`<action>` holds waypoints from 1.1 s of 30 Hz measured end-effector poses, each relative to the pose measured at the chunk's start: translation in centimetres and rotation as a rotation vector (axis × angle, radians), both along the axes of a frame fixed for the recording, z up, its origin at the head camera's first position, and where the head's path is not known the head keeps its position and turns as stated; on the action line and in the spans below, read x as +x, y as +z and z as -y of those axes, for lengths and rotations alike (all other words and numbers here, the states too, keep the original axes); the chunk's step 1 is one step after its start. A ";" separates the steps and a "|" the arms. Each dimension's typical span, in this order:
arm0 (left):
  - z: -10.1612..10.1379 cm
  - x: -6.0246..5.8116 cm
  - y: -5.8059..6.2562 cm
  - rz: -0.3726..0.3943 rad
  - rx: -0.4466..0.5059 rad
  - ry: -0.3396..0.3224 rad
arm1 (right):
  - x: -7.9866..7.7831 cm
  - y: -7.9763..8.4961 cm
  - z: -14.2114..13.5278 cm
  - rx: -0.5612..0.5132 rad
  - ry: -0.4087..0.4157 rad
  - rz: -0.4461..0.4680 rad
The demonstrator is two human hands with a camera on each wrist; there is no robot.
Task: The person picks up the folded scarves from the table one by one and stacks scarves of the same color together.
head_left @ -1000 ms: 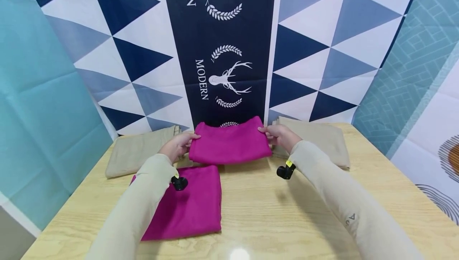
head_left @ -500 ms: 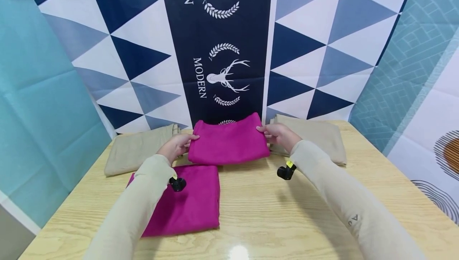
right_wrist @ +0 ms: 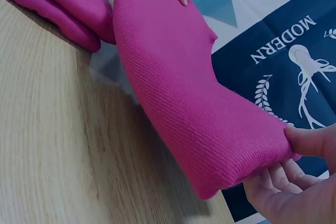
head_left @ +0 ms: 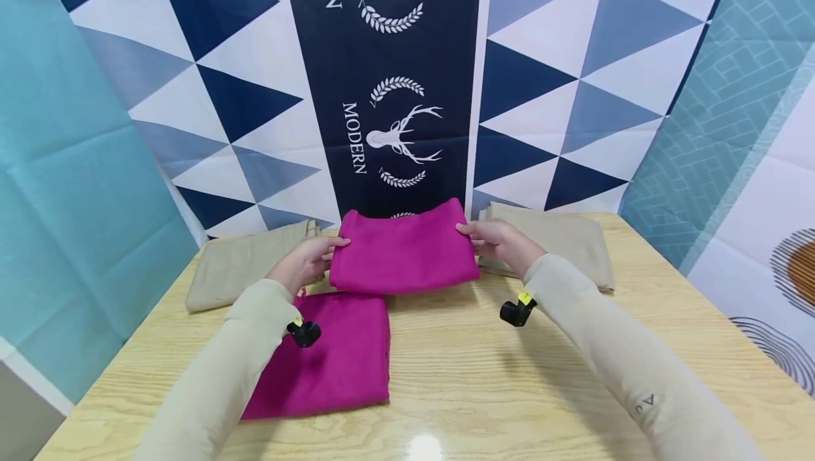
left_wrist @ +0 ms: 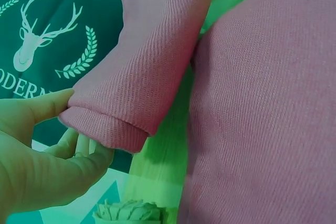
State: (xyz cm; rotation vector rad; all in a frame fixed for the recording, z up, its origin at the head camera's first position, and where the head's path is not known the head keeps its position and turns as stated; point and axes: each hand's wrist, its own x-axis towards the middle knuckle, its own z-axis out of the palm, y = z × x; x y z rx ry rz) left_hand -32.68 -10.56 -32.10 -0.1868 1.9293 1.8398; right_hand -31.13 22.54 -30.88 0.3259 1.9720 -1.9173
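A folded magenta cloth [head_left: 404, 252] hangs above the back of the table, its top edge sagging in the middle. My left hand [head_left: 305, 259] pinches its left end, thumb on top and fingers underneath, as the left wrist view of that hand [left_wrist: 47, 156] confirms. At the opposite end, my right hand [head_left: 503, 240] grips the cloth the same way. Ribbed fabric shows on the held cloth [right_wrist: 168, 87] in the right wrist view. A second folded magenta cloth [head_left: 347, 362] lies flat on the table at front left, partly covered by my left sleeve.
Folded beige cloths lie on the wooden table [head_left: 458, 376] at the back, one on the left [head_left: 238, 270] and another on the right [head_left: 567, 242]. A patterned curtain [head_left: 414, 58] stands behind. The left wrist view includes a succulent-like shape [left_wrist: 128, 211].
My left hand has shifted slightly left, and the cloth's left end has moved with it. Both forearms have spread outward a little. The cloth stays held at both ends.
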 end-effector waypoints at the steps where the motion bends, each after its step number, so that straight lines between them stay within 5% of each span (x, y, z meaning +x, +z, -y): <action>1: 0.0 0.0 0.0 -0.001 0.004 -0.005 | 0.1 -0.1 -0.1 -0.004 0.010 -0.005; 15: 0.2 0.6 0.3 0.005 0.007 0.021 | 0.7 -0.7 -0.8 -0.154 0.049 0.020; 33: 1.1 1.6 0.0 -0.016 -0.009 0.012 | 1.4 -1.5 -0.4 -0.196 0.072 0.001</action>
